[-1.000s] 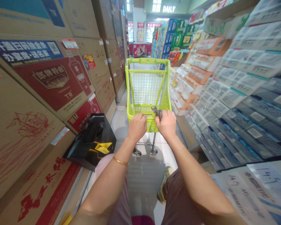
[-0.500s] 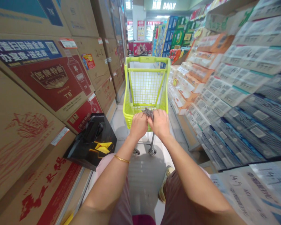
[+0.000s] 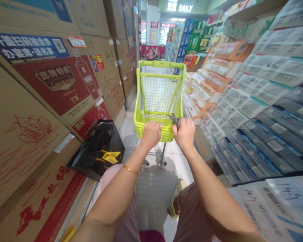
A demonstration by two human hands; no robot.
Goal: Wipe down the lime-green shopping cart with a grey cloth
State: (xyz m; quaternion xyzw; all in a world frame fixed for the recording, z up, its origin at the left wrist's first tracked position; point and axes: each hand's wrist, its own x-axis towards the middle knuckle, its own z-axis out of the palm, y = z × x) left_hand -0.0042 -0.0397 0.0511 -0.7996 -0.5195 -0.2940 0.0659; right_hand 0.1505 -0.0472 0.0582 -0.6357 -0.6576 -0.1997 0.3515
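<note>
My left hand (image 3: 151, 135) is closed at the near rim of a lime-green shopping cart (image 3: 143, 129), its fingers curled over the edge. To its right, my right hand (image 3: 185, 134) is closed around a crumpled grey cloth (image 3: 175, 119). Part of the cloth sticks out past my fingers, over the cart's near right corner. The underside of both grips is hidden. Through the cart's mesh basket I see pale floor, and its small wheels (image 3: 162, 163) stand on the tiles.
Stacked cartons (image 3: 53, 80) line the left side, with a black bag (image 3: 98, 151) beside my knee. Sloping stacks of wrapped packs (image 3: 262, 90) line the right. Between them the tiled aisle runs forward towards a red display (image 3: 154, 52). My shoe (image 3: 176, 198) is on the floor below.
My hands were together at the cloth and are now apart. The right hand has moved right with the cloth, while the left stays near the same spot on the cart's rim.
</note>
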